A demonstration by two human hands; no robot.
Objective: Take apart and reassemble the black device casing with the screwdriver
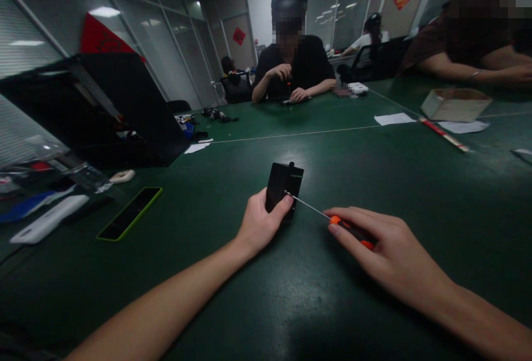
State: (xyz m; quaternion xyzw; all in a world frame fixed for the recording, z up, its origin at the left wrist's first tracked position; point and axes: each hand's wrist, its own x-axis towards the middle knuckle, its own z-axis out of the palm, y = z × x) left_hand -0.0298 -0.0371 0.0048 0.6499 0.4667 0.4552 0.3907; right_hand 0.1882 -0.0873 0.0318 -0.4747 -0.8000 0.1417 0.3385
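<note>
My left hand [266,216] is closed around a small black rectangular box-like piece [276,179], holding it tilted up off the table with the thumb across its near face. A small knob stands out at its top edge. In my right hand [386,245] is a screwdriver [334,220] with an orange and black handle, gripped between thumb and fingers. Its thin metal shaft points left, and the tip meets the face of the black piece just above my left thumb. Whether a screw sits under the tip is too small to tell.
On the green table [233,316] a phone with a green edge [131,214] lies left, near a white case [50,218], a clear bottle [78,170] and a large black open box [124,106]. A beige box [455,105] stands far right. Across the table a person [291,67] works.
</note>
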